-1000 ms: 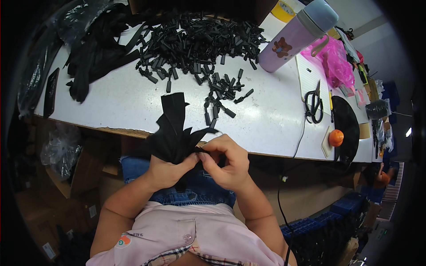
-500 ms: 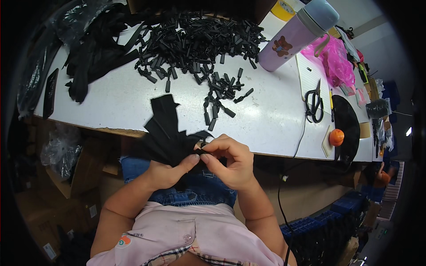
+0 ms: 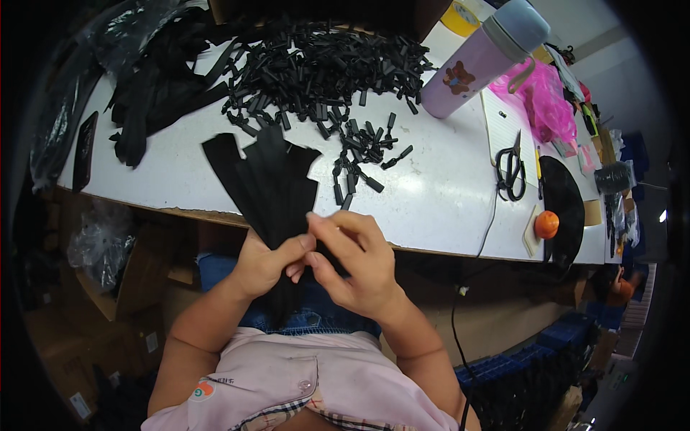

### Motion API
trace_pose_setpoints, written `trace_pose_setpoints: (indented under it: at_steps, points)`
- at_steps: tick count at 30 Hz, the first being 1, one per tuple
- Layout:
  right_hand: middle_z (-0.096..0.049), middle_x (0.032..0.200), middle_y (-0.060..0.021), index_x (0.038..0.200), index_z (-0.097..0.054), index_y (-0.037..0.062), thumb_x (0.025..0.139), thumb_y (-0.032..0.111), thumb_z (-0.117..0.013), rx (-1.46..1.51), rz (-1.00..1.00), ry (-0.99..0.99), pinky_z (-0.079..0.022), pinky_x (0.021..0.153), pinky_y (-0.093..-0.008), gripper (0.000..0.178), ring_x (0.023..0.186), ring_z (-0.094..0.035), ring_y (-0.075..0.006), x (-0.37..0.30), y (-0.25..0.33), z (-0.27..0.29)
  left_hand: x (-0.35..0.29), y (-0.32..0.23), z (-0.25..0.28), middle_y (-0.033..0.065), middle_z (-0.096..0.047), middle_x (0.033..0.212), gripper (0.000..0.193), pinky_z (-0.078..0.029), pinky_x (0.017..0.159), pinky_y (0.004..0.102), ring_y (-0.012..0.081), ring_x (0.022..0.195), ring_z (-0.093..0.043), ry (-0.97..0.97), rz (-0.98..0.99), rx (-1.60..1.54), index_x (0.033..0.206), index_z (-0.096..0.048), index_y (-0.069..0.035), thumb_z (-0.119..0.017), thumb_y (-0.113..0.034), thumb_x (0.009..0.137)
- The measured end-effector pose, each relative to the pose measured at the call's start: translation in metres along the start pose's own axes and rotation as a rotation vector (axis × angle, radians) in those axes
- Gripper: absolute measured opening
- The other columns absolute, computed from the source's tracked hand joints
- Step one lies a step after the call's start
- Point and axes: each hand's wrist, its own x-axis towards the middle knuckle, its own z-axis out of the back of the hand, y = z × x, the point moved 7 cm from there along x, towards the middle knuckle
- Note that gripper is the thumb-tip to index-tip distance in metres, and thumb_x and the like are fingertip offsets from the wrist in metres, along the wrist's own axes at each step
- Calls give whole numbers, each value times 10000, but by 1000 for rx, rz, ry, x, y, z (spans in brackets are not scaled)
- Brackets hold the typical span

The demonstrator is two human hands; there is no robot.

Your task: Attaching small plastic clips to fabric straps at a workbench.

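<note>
While your left hand (image 3: 260, 266) clamps black strips (image 3: 272, 183), your right hand (image 3: 358, 267), fingertips apparently parted, could dislodge some by tugging.

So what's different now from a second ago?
The black strips spread wider and reach farther over the table. The right hand shifted slightly left and opened its pinch. The left hand still holds the strips. The bottle, scissors and black pieces stayed put.

Black scissors (image 3: 514, 151) lie near an orange fruit (image 3: 547, 224).
</note>
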Motion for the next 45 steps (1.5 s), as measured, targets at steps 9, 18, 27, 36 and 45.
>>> trace_pose_setpoints:
  at_steps: [9,18,27,36,45]
  points:
    - [-529,821,-63,853,-604,25,603,-45,-645,9,113,-97,-394,541,-232,263,677,-471,-158,-9,-1,-1,-7,4,-11,33,-464,599,214,-331,347,194,81,418,-424,170,124,-166,900,-463,6,-539,-29,704]
    - [-516,809,-76,757,-561,-6,704,12,-619,605,-366,-170,-399,557,-183,80,588,-479,-92,-24,-38,-9,-9,-5,-11,34,-458,592,110,-357,376,203,75,437,-421,2,-198,5,846,-476,4,-514,-86,797]
    - [-526,744,-55,762,-554,-4,721,-1,-595,312,-243,96,-366,462,-173,58,556,-499,-65,-13,-25,-5,-10,4,-10,35,-493,637,89,-361,379,192,76,427,-438,91,-40,112,827,-491,-1,-535,-39,760]
    - [-521,690,-47,731,-558,14,676,3,-616,257,-231,-122,-342,421,-195,80,494,-441,-85,-6,-19,3,-8,6,-10,44,-487,634,132,-355,374,193,81,437,-442,127,18,-83,859,-490,8,-534,-23,738]
    - [-502,720,-53,741,-536,-30,734,-23,-573,427,-347,26,-379,498,-170,38,579,-465,-61,-18,-32,-3,-5,-2,-4,43,-497,684,167,-380,415,192,81,492,-467,12,-90,-21,881,-489,5,-572,-58,751]
